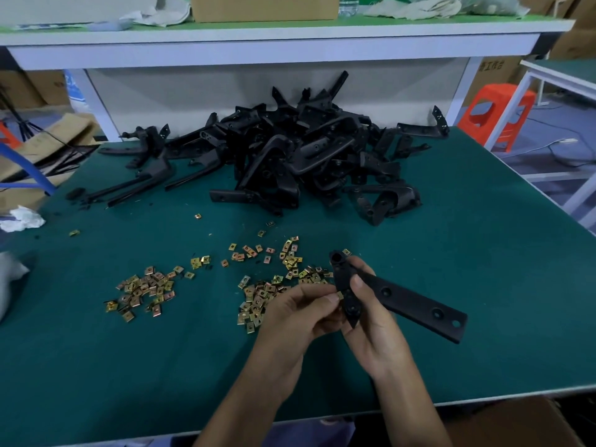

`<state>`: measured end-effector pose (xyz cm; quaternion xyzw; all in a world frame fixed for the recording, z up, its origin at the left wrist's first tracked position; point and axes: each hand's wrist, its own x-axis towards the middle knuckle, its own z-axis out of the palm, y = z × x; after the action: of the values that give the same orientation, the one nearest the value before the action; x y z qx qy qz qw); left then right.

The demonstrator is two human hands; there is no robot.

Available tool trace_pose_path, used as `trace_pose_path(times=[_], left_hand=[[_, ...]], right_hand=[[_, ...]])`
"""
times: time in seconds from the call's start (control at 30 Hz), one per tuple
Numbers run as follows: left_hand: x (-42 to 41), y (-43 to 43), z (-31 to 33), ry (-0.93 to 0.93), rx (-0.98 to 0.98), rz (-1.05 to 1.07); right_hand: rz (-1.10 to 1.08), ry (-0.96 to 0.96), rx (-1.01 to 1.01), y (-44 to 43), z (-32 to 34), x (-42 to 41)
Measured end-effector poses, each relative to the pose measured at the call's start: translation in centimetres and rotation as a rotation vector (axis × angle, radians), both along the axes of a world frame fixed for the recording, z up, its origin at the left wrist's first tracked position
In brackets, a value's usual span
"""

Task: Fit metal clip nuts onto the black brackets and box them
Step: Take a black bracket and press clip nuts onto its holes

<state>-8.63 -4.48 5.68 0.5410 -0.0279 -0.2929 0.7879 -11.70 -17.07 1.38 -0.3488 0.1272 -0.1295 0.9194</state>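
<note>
My right hand (371, 314) grips a black bracket (409, 300) by its short end; the long arm with holes points right and toward me. My left hand (300, 311) pinches a small brass-coloured clip nut (339, 296) against the bracket's edge. Several loose clip nuts (258, 295) lie on the green mat just left of my hands, with another scatter of clip nuts (145, 290) further left. A large heap of black brackets (290, 156) sits at the back of the table.
The green table mat (483, 253) ends at a white edge near me. A cardboard box corner (516, 424) shows at the bottom right. A raised shelf (274, 43) spans the back. An orange stool (493, 114) stands at the right, crumpled tissue (22, 219) at the left.
</note>
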Motion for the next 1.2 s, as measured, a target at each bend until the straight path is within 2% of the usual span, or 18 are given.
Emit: trace_pose_path(times=[0.2, 0.5, 0.57, 0.6, 0.7, 0.8, 0.9, 0.97, 1.1, 1.2], left_hand=[[1.0, 0.8, -0.2, 0.074, -0.040, -0.068], [1.6, 0.5, -0.5, -0.048, 0.054, -0.123], [2.3, -0.3, -0.7, -0.156, 0.151, -0.105], [3.1, -0.9, -1.0, -0.273, 0.279, -0.083], [6.0, -3.3, -1.6, -0.782, 0.763, -0.057], [8.8, -6.5, -2.8, -1.091, 0.967, -0.110], [10.6, -8.9, -3.9, -1.154, 1.182, -0.305], [11.2, -9.5, -4.1, -1.183, 1.228, -0.335], [11.5, -9.8, -3.8, -1.194, 1.198, -0.290], [10.4, -8.8, -2.9, -1.070, 1.091, -0.223]], right_hand=[[0.050, 0.009, -0.045, 0.5, 0.2, -0.2], [0.019, -0.025, 0.024, 0.2, -0.1, -0.3], [-0.015, -0.012, 0.080, -0.2, -0.5, -0.2], [-0.042, -0.007, 0.122, -0.5, -0.6, -0.1], [-0.100, -0.056, 0.260, -1.0, -0.7, 0.1], [-0.093, -0.115, 0.282, -1.2, -0.6, 0.2], [-0.079, -0.097, 0.279, -1.2, -0.7, 0.2], [-0.087, -0.078, 0.295, -1.3, -1.0, 0.2], [-0.096, -0.066, 0.293, -1.3, -1.0, 0.3], [-0.098, -0.061, 0.288, -1.3, -1.1, 0.3]])
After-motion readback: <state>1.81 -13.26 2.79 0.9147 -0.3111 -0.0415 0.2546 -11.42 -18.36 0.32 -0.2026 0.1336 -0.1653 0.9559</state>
